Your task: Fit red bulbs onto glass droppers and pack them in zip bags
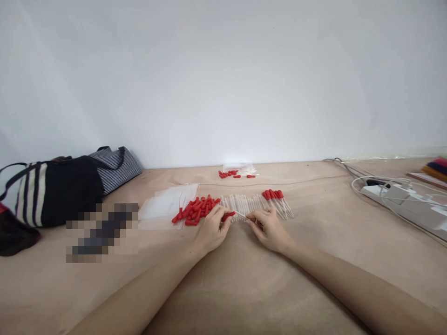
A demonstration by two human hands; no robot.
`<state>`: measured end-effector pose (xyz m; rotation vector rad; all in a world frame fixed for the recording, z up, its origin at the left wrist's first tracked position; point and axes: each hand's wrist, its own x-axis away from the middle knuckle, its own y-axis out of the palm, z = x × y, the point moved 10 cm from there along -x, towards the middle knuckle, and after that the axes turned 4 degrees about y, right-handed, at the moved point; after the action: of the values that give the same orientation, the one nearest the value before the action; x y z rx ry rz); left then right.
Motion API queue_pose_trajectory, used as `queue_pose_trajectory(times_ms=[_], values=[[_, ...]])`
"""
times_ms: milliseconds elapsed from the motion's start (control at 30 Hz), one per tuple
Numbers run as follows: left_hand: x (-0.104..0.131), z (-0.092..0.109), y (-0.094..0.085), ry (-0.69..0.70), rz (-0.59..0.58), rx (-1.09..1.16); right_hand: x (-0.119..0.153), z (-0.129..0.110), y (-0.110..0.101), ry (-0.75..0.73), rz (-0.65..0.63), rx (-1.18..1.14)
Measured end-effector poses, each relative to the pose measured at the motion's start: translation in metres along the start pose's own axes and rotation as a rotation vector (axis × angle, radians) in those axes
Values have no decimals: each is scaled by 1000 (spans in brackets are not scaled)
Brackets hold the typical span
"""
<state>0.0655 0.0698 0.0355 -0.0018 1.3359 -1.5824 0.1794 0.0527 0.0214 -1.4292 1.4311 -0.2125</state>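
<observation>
Pinched in the fingers of my left hand (213, 228) is a red rubber bulb (228, 216). My right hand (269, 229) grips a thin clear dropper tube (240, 215) by its right end. The tube's left end meets the bulb's mouth; how far it sits inside cannot be made out. Just beyond my hands lies a row of clear dropper tubes (240, 203) side by side. A heap of red rubber bulbs (197, 208) is left of the row. To the right, several droppers (279, 202) with red bulbs on their tubes lie together.
Clear plastic bags (162, 204) lie under and left of the heap. Near the wall are more red bulbs and tubes by a small bag (239, 166). Fabric bags (70, 186) stand at left, beside a blurred-out patch. A power strip (401, 200) with cables occupies the right.
</observation>
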Motion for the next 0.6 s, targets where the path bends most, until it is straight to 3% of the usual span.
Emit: queue_pose_trajectory(times_ms=[167,600], values=[[1,-5,-2,-25,37,9,1,-5,3,-42,-30,-12],[5,-5,6,-79,-53,123,-2,-9,-9,-153,24,94]])
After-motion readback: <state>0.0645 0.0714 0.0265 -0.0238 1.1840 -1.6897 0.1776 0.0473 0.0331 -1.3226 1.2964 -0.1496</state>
